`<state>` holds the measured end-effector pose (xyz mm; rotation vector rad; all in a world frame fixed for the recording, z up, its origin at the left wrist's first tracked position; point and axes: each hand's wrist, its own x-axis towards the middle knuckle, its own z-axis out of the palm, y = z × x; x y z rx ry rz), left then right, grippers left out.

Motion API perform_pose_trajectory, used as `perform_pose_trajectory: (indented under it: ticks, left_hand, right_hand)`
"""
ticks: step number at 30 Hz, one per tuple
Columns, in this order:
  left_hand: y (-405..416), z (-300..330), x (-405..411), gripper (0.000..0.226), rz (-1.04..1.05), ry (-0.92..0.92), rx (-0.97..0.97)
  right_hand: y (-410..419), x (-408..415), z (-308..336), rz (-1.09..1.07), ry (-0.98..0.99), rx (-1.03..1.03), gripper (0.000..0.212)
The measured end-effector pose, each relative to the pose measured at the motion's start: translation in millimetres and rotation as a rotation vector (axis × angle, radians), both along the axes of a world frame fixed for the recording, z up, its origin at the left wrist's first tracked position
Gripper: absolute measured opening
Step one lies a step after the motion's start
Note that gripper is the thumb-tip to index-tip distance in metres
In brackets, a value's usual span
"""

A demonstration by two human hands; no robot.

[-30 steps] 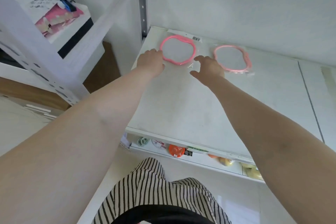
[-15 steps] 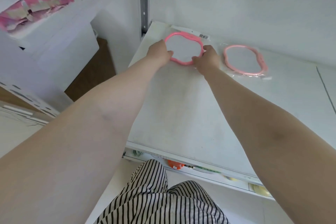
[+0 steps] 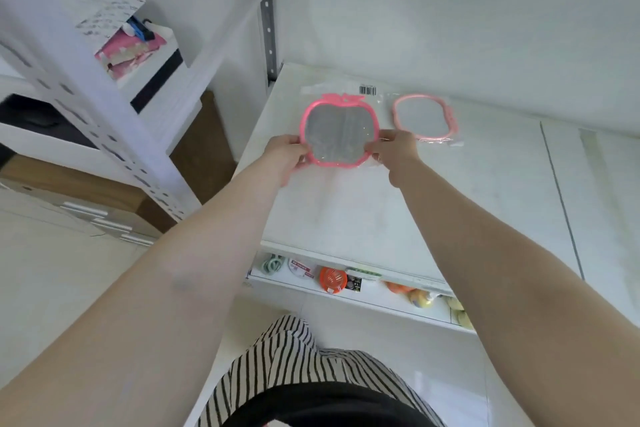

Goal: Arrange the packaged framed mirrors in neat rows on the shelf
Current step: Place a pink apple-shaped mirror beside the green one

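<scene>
A pink apple-shaped framed mirror (image 3: 337,131) in a clear bag is tilted up off the white shelf (image 3: 363,211), its glass facing me. My left hand (image 3: 285,152) grips its left rim and my right hand (image 3: 393,149) grips its right rim. A barcode label (image 3: 367,90) sits on the bag behind its top. A second, paler pink packaged mirror (image 3: 424,116) lies flat on the shelf just to the right, near the back wall.
A metal upright (image 3: 266,10) stands at the shelf's back left corner. A neighbouring rack with boxes and papers (image 3: 114,45) is on the left. The lower shelf (image 3: 346,282) holds small goods, among them an orange round item (image 3: 332,279).
Both hands closed on the left mirror's rim and lifted it, tilting its face up toward me. The right mirror has stayed flat in its place.
</scene>
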<state>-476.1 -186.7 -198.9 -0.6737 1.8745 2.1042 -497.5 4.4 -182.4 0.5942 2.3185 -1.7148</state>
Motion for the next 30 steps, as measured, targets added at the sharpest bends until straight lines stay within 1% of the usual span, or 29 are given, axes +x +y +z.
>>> perform_pose_trajectory:
  ticks: [3, 9, 12, 13, 16, 19, 24, 30]
  left_hand:
    - [7.5, 14.2, 27.3, 0.017, 0.011, -0.001, 0.038]
    - [16.6, 28.1, 70.1, 0.016, 0.001, -0.007, 0.074]
    - [13.0, 27.3, 91.7, 0.007, -0.049, -0.04, 0.059]
    - [10.7, 26.6, 99.4, 0.005, -0.076, -0.036, 0.037]
    - [1.9, 21.9, 121.5, 0.018, -0.116, -0.023, -0.027]
    - [-6.3, 22.5, 146.6, 0.025, -0.122, -0.008, -0.033]
    - [-23.6, 17.1, 198.1, 0.028, -0.165, -0.025, -0.066]
    - [-22.9, 11.4, 236.6, 0.027, -0.257, -0.043, -0.04]
  right_hand:
    - [9.4, 27.0, 10.5, -0.035, 0.007, -0.06, 0.042]
    - [19.6, 79.3, 10.5, -0.116, -0.003, -0.206, 0.044]
    - [19.3, 108.9, 7.9, -0.155, 0.0, -0.244, 0.045]
    - [18.9, 118.7, 6.7, -0.166, -0.001, -0.246, 0.045]
    - [13.8, 149.4, 4.4, -0.194, 0.0, -0.242, 0.043]
    - [3.9, 180.4, 1.6, -0.245, 0.015, -0.223, 0.037]
    - [-17.0, 244.1, -5.6, -0.281, -0.008, -0.143, 0.024]
    - [-17.7, 305.6, -6.9, -0.381, -0.007, -0.118, 0.022]
